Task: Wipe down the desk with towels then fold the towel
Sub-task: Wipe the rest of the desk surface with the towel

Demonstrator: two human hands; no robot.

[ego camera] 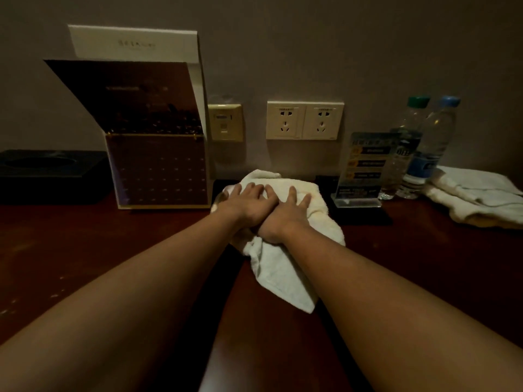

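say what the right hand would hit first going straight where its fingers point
Likely the wall below the sockets; the right hand seems to pass left of the sign, though depth is unclear.

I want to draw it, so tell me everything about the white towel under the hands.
The white terry-cloth towel looks soft and bunched, not folded. It lies on the dark reddish wooden desk near the grey wall, one corner trailing toward the near edge. The left hand and right hand press on it with spread fingers.
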